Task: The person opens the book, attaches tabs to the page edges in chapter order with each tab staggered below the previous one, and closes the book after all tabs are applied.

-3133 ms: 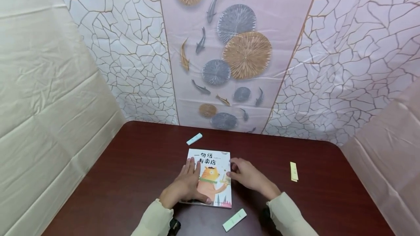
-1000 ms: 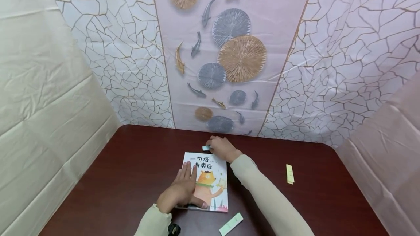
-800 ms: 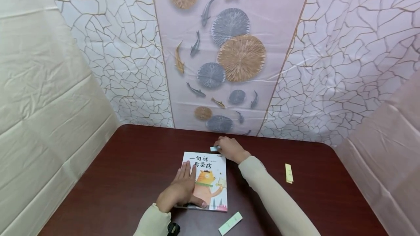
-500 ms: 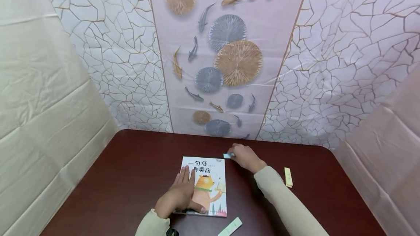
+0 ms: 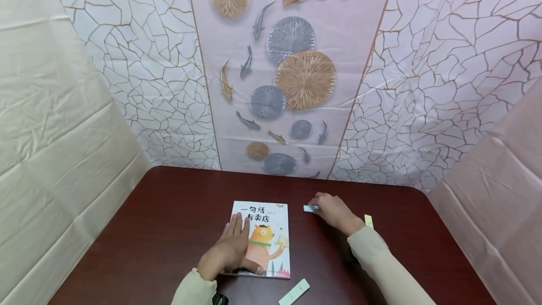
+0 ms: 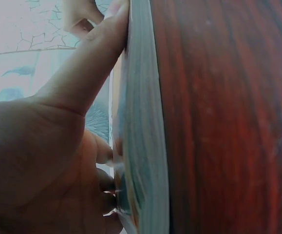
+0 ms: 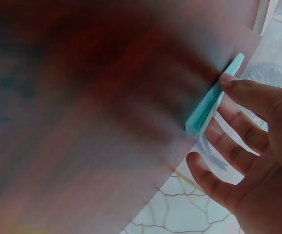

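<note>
My left hand (image 5: 228, 251) lies flat on the left part of a picture book (image 5: 277, 215), fingers straight and thumb along its front edge. In the left wrist view the thumb of that left hand (image 6: 48, 126) reaches along the book's thick page block (image 6: 148, 122). To the right of the book's top corner, my right hand (image 5: 334, 211) pinches a narrow blue sticky-note pad (image 5: 309, 208). The right wrist view has the thumb against one face of the blue sticky-note pad (image 7: 206, 107), with fingers on the other side, low over the table.
A pale green sticky-note pad (image 5: 294, 292) lies in front of the book, near the bottom of the head view. Beyond the right forearm a yellow pad (image 5: 369, 221) shows partly. Patterned cloth (image 5: 169, 121) hangs behind the dark red table (image 5: 182, 211).
The right hand went from the book's right side to the blue sticky-note pad behind the book, then carried it right and nearer. The left hand stayed on the book. The head view shifted slightly.
</note>
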`<state>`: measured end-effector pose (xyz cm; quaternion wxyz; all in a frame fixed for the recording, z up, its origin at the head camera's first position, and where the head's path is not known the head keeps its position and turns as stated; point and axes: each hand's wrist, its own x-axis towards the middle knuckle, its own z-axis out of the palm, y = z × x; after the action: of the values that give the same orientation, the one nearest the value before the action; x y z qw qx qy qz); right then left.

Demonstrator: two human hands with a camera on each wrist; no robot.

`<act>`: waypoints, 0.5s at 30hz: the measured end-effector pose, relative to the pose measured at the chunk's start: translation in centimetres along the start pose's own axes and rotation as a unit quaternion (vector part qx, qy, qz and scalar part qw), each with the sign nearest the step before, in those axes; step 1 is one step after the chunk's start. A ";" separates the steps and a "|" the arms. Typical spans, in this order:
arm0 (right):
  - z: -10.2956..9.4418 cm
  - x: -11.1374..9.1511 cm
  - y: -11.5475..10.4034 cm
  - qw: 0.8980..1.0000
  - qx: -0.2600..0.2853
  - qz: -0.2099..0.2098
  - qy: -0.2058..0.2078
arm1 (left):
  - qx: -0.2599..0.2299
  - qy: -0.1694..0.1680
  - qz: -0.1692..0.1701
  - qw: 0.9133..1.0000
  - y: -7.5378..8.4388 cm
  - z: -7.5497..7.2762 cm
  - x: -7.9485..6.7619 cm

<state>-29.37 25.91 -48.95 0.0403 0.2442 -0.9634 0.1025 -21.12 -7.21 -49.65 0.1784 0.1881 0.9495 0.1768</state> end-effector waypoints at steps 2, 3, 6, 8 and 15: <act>0.0 -0.5 0.2 1.000 -0.001 0.003 0.002 | 0.002 -0.004 -0.002 1.000 0.0 0.0 0.1; 0.1 -0.7 0.3 1.000 0.000 0.006 0.004 | 0.000 -0.001 -0.002 1.000 0.0 0.0 0.1; 0.3 -1.1 0.6 1.000 0.003 0.015 0.011 | 0.002 -0.011 -0.006 1.000 -0.2 0.2 0.4; 0.4 -1.3 0.7 1.000 0.003 0.012 0.018 | 0.001 -0.011 -0.005 1.000 -0.5 0.4 0.6; 0.8 -1.7 0.7 0.999 -0.014 -0.001 0.037 | 0.000 0.004 0.004 1.000 -1.6 1.6 1.5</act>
<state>-28.28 27.14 -50.07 0.0794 0.2402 -0.9625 0.0974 -22.21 -7.51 -52.12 0.1739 0.1911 0.9495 0.1781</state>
